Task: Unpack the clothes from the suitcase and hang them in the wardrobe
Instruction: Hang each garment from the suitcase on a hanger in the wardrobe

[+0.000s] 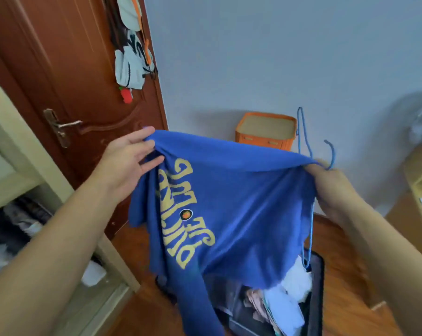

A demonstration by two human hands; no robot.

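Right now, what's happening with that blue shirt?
A person is holding a blue T-shirt up by its edge above an open suitcase that still has clothes in it. The left hand pinches one corner; the right hand grips the other along with a blue hanger. The shirt isn't on the hanger yet.

Both arms raised forward, left hand (129, 156) fingers pinching, right hand (326, 183) fingers curled, gripping
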